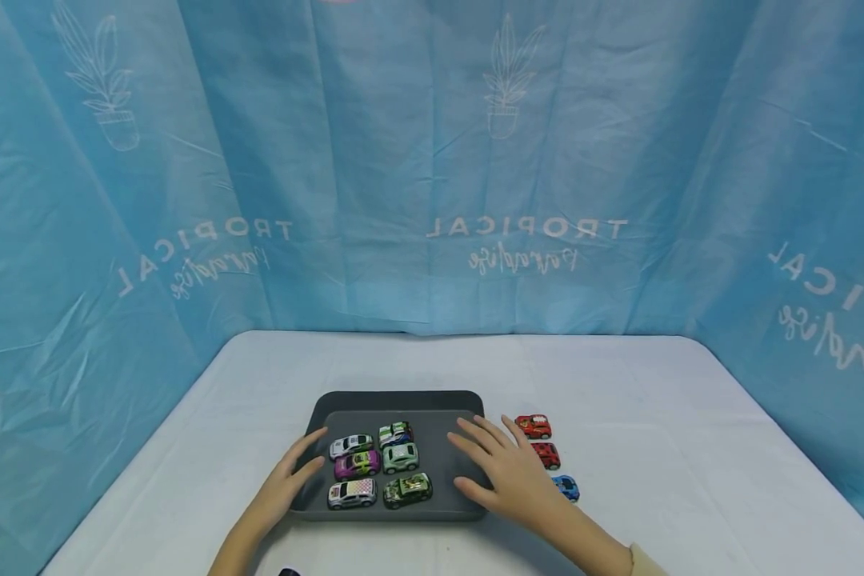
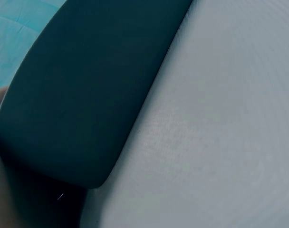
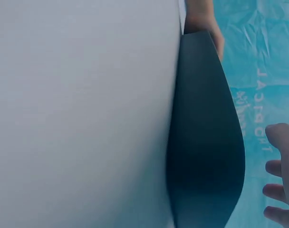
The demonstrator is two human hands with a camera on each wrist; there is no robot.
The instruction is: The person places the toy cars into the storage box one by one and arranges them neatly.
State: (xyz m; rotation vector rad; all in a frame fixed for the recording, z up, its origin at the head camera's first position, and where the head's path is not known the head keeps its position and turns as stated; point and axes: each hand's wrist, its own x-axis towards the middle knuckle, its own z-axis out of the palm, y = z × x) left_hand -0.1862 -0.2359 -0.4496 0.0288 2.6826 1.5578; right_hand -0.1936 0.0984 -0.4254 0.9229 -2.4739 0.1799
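Note:
A dark grey tray (image 1: 450, 508) stands on the white table with several toy cars in it. These include a silver checkered car (image 1: 352, 494), a camouflage car (image 1: 407, 490), a purple car (image 1: 357, 465) and a pale green car (image 1: 400, 458). My left hand (image 1: 277, 488) is at the tray's left side, its relaxed fingers reaching over the rim. Above the right part of the tray my right hand (image 1: 507, 476) spreads its fingers, holding nothing. In the right wrist view its fingers (image 3: 276, 192) show apart from the tray's wall (image 3: 206, 128).
Right of the tray, beside my right hand, a red car (image 1: 533, 426), a second red car (image 1: 546, 455) and a partly hidden blue car (image 1: 566, 486) lie on the white tablecloth (image 1: 641, 448). A blue printed curtain (image 1: 403, 176) hangs behind and on both sides.

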